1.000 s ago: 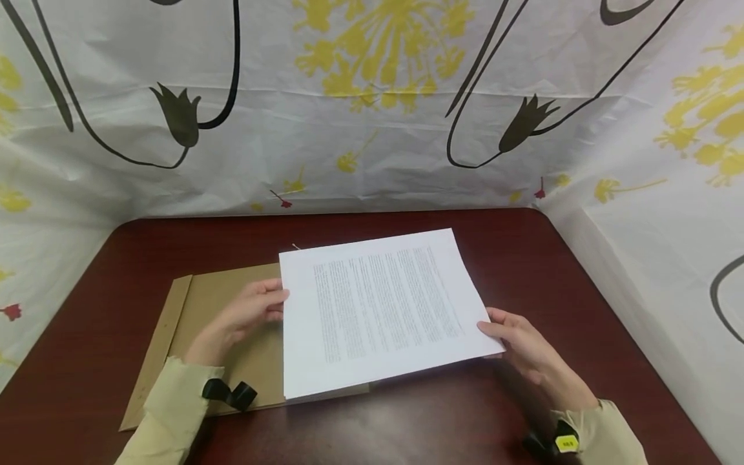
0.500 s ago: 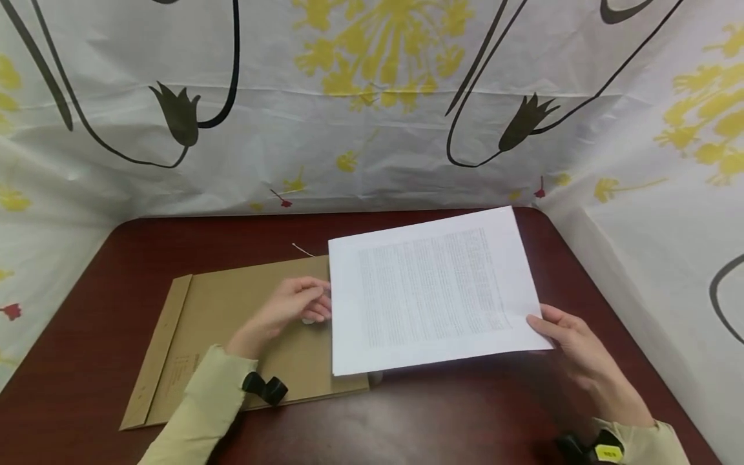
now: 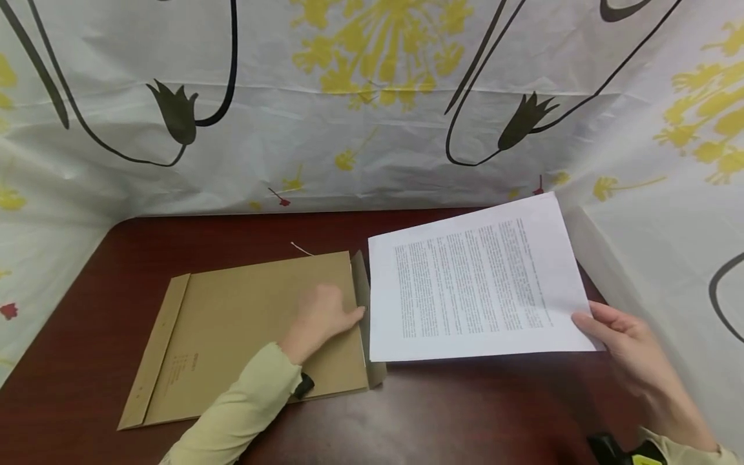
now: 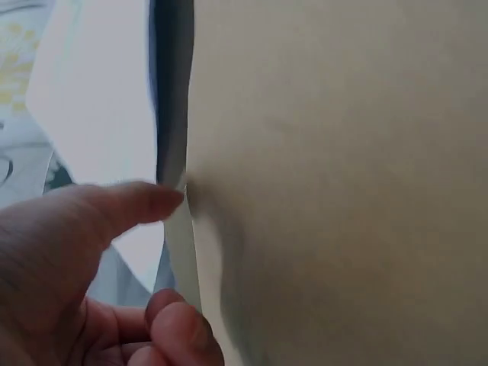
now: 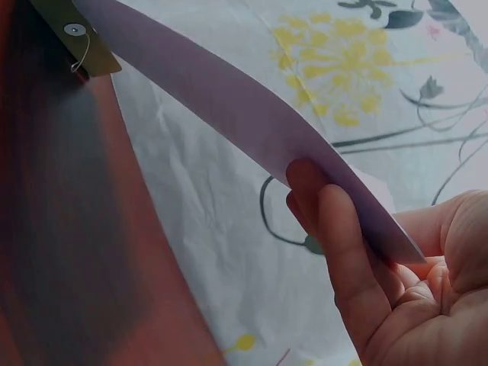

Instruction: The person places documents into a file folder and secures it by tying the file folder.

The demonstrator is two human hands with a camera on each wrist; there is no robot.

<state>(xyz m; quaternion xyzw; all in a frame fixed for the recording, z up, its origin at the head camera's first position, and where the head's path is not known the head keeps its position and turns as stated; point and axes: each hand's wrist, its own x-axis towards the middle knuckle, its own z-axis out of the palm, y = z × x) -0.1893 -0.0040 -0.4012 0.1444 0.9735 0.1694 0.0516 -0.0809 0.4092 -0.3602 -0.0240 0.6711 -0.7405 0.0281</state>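
A brown kraft document envelope [image 3: 256,316] lies flat on the table, its flap [image 3: 361,284] at the right end folded out. My left hand [image 3: 316,320] is over the envelope near its opening, slightly blurred. The left wrist view shows the thumb [image 4: 145,204] with its tip at the opening's edge, the other fingers loosely bent and apart from it. On the right, my right hand [image 3: 630,349] pinches printed white sheets [image 3: 476,284] by their lower right edge, thumb on top. The right wrist view shows the sheets [image 5: 229,110] bowed, with fingers beneath them.
A dark reddish-brown table [image 3: 349,426] bears the envelope. White patterned sheeting [image 3: 395,148] rises behind it and at both sides. A thin string [image 3: 301,248] sticks out beyond the envelope's far edge. A round button [image 5: 75,30] shows on the flap in the right wrist view.
The sheets have moved right with my right hand, away from the envelope, uncovering its opening and flap. My left hand has come off the sheets and shifted right across the envelope.
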